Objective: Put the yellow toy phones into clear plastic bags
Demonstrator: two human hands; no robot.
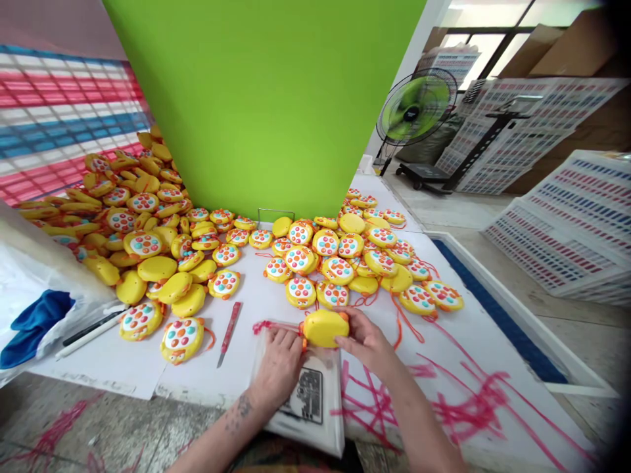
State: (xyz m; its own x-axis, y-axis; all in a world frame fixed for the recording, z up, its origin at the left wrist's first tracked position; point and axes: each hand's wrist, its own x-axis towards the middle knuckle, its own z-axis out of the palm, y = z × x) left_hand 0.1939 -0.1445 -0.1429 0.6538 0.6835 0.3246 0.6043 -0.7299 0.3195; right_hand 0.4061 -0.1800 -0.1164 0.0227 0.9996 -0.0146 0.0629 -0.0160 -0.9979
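Bare forearms [419, 414] are closest to us in the head view, either side of a clear plastic packet [331, 420]. Our right hand [365, 335] has a yellow toy [326, 328] pinched, plain side facing us, at the packet's far end. Our left hand [282, 361] curls by its left end, can't tell what that one's gripping. Red-handled knife [229, 334] lies left, more toys [340, 269] heaped beyond.
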